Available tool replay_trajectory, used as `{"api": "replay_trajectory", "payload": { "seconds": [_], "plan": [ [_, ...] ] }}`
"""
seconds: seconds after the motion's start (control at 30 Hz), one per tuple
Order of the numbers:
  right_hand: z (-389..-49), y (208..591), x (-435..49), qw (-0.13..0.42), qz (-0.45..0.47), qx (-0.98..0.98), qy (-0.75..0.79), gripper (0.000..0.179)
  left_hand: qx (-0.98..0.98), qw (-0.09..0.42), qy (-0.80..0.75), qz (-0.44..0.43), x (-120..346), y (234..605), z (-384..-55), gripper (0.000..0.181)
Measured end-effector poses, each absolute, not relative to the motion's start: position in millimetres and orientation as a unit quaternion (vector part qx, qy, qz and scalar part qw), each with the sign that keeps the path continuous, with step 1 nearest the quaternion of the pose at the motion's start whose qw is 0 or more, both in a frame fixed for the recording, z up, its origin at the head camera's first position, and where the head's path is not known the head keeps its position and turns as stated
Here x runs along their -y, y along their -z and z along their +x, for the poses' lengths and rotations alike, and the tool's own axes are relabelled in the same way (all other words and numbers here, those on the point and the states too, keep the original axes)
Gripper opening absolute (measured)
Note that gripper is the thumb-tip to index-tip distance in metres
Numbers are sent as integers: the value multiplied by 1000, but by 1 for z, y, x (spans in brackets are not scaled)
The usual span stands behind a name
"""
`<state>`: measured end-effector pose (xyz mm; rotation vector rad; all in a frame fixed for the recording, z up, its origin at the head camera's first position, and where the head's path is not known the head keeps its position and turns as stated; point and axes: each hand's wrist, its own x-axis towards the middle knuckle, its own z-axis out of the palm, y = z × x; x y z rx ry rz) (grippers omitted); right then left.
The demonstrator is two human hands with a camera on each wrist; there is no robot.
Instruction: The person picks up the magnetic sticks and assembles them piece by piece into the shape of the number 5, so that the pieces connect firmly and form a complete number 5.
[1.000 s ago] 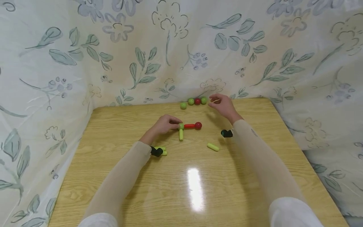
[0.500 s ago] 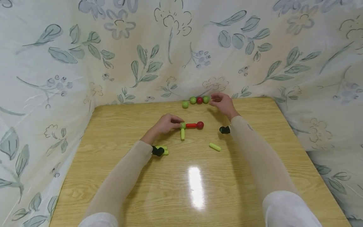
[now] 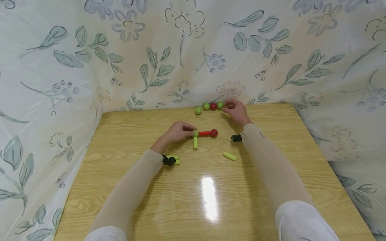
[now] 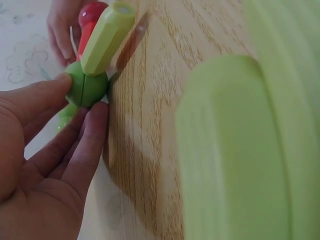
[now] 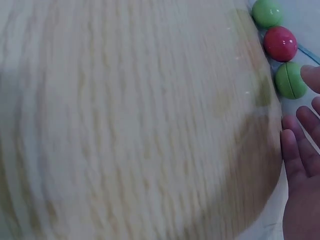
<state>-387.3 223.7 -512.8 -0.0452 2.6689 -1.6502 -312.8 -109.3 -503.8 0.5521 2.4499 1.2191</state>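
My left hand (image 3: 177, 132) pinches a green ball (image 4: 85, 90) between thumb and fingers. Joined to that ball are a red stick (image 3: 204, 133), with a red ball (image 3: 214, 133) on its far end, and a yellow-green stick (image 3: 195, 143) pointing towards me. At the table's back edge, my right hand (image 3: 237, 112) is beside the right-hand green ball (image 5: 290, 81) of a short row. Its thumb is close to this ball and its fingers are spread loosely; whether they touch it, I cannot tell. A red ball (image 5: 280, 44) and another green ball (image 5: 267, 13) complete the row.
One more green ball (image 3: 198, 110) lies just left of the row. A loose yellow-green stick (image 3: 230, 156) lies right of centre, and two yellow-green sticks (image 3: 177, 162) lie by the left wrist camera (image 3: 169, 160). Patterned cloth (image 3: 187, 73) hangs behind the wooden table (image 3: 169, 201).
My right hand has come slightly left, closer to the end green ball. The left hand keeps its pinch on the joined piece. The head view has shifted a little.
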Motion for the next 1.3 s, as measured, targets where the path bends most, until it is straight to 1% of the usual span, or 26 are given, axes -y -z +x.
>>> {"api": "replay_trajectory", "payload": {
  "seconds": [0.23, 0.43, 0.67, 0.97, 1.3],
  "plan": [
    [-391, 517, -218, -6, -11, -860, 510, 42, -868, 167, -426, 195, 109, 504, -312, 24],
    [-392, 521, -215, -5, -1, -858, 513, 42, -861, 177, -433, 197, 109, 505, -313, 25],
    [-394, 522, -211, -12, 4, -857, 515, 44, -869, 167, -423, 196, 110, 506, -314, 24],
    [-397, 525, -210, -19, 11, -862, 506, 39, -867, 170, -425, 199, 111, 506, -313, 24],
    [-398, 523, -206, -24, 16, -866, 499, 39, -867, 170, -426, 197, 111, 505, -314, 24]
  ]
}}
